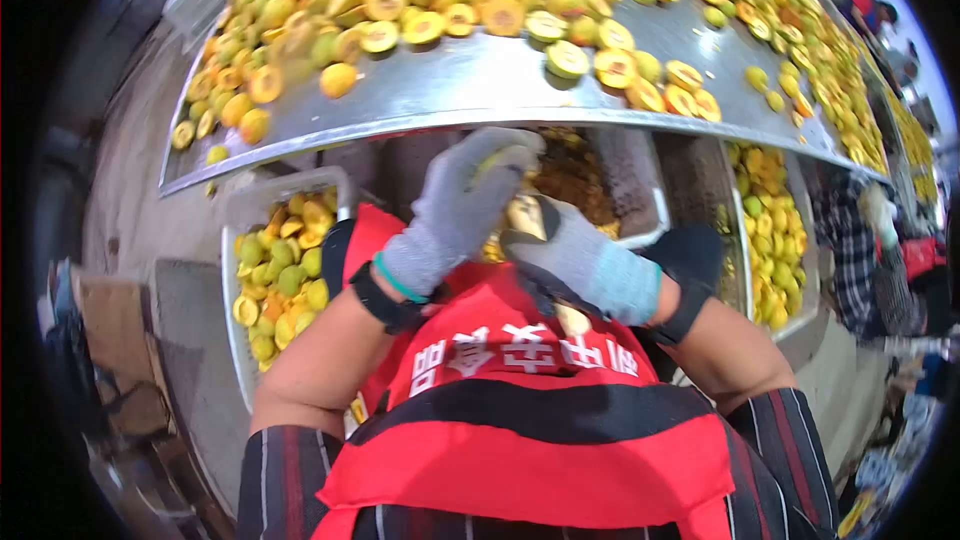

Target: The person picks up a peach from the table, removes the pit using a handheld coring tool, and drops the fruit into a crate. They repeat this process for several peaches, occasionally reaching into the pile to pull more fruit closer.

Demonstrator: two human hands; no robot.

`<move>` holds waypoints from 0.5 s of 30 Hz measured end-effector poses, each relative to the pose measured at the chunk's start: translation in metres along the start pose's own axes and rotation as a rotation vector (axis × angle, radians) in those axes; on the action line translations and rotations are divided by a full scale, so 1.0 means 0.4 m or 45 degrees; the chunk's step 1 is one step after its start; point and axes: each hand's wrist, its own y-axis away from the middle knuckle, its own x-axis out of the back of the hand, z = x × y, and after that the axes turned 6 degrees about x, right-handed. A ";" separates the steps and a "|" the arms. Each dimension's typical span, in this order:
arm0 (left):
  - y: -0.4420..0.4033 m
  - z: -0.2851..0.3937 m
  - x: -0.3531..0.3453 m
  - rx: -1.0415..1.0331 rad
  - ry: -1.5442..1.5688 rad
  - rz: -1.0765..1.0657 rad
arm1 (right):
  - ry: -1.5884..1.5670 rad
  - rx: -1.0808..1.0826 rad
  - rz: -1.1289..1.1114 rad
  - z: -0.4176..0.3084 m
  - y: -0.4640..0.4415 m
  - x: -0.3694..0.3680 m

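Note:
Both my hands wear grey gloves with teal cuffs and meet close together above my red apron [560, 485]. My left hand [465, 200] is curled closed, its fingers bent over towards the right hand. Yellow shows at its fingers, but whatever it holds is hidden. In my right hand [590, 255] is a tool with a pale wooden handle [573, 320], whose lower end sticks out below the fist. Its working end is hard to make out between the hands. Many halved yellow peaches [502, 16] lie on the metal table [440, 90] in front of me.
A white crate [232, 280] of peach pieces stands at my left, another crate [808, 270] at my right. Between my knees, under the table edge, a bin [640, 180] holds brownish scraps. A co-worker in a checked sleeve [848, 250] is at the far right.

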 end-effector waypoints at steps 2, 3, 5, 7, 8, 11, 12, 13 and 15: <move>0.008 0.032 -0.008 0.159 0.196 -0.026 | -0.036 -0.170 0.026 -0.037 0.013 -0.015; 0.006 0.060 0.003 0.255 -0.013 -0.049 | -0.003 -0.068 0.105 0.047 0.005 -0.013; 0.005 0.055 0.004 0.196 -0.030 -0.029 | 0.221 0.003 0.048 0.063 0.000 0.004; 0.006 0.037 -0.004 0.221 -0.032 0.040 | 0.070 -0.153 -0.012 0.028 0.010 -0.006; 0.019 0.039 -0.011 0.182 0.008 0.113 | -0.051 -0.224 -0.027 0.010 0.014 -0.013; 0.049 0.017 -0.010 -0.241 -0.281 0.304 | -0.320 -0.334 -0.153 0.008 0.014 -0.010; 0.053 0.016 -0.005 -0.466 -0.315 0.375 | -0.299 -0.387 -0.148 -0.004 0.016 -0.018; 0.066 0.014 0.009 -0.567 -0.523 0.310 | -0.362 -0.419 -0.200 0.021 0.015 -0.009; 0.076 0.018 0.017 -0.660 -0.600 0.323 | -0.188 -0.327 -0.139 -0.002 0.024 -0.039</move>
